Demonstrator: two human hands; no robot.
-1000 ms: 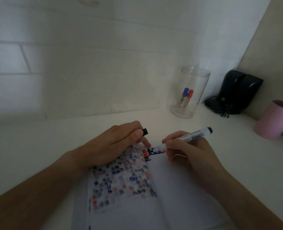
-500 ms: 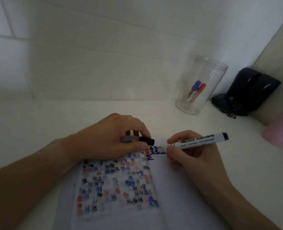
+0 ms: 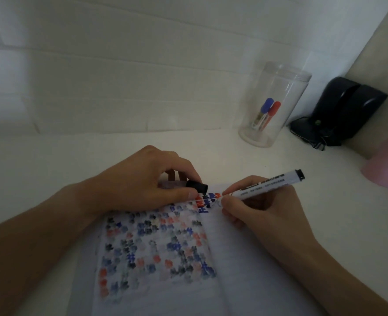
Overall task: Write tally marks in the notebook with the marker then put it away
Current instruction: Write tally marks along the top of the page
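Note:
An open notebook lies on the white desk, its left page covered with red, blue and black tally marks. My right hand grips a white marker with a black end. Its tip rests at the top of the page by the fold, hidden behind my fingers. My left hand presses on the notebook's top left and pinches the black marker cap between thumb and fingers. The cap sits just left of the marker's tip.
A clear plastic jar with a blue and a red marker inside stands at the back right by the wall. A black device sits in the corner. A pink cup stands at the right edge.
My left hand with the cap has slid towards the marker's tip. The marker has tilted flatter. The view has shifted, so the jar now appears further right.

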